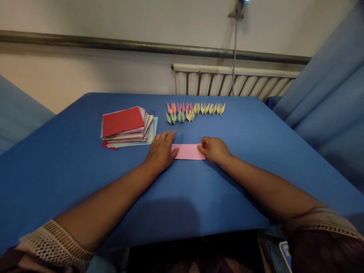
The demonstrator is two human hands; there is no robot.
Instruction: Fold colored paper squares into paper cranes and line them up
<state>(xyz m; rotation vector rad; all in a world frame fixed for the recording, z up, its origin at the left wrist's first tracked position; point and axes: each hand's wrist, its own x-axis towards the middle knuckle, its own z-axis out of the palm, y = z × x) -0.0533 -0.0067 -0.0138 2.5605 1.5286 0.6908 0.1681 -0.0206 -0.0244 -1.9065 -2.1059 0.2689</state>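
A pink sheet of paper (188, 151), shaped as a narrow rectangle that looks folded, lies flat on the blue table between my hands. My left hand (162, 148) holds its left end, thumb on the paper and fingers stretched past the upper left corner. At the right end, my right hand (214, 149) pinches the edge with thumb and curled fingers. The undersides of both hands are hidden.
Left of my hands is a thick stack of coloured paper (123, 122), red on top. Several small folded paper figures (181, 116) in green, yellow, pink and orange stand in rows beyond the sheet. A radiator (216, 70) and blue curtains (335, 83) border the table (182, 197).
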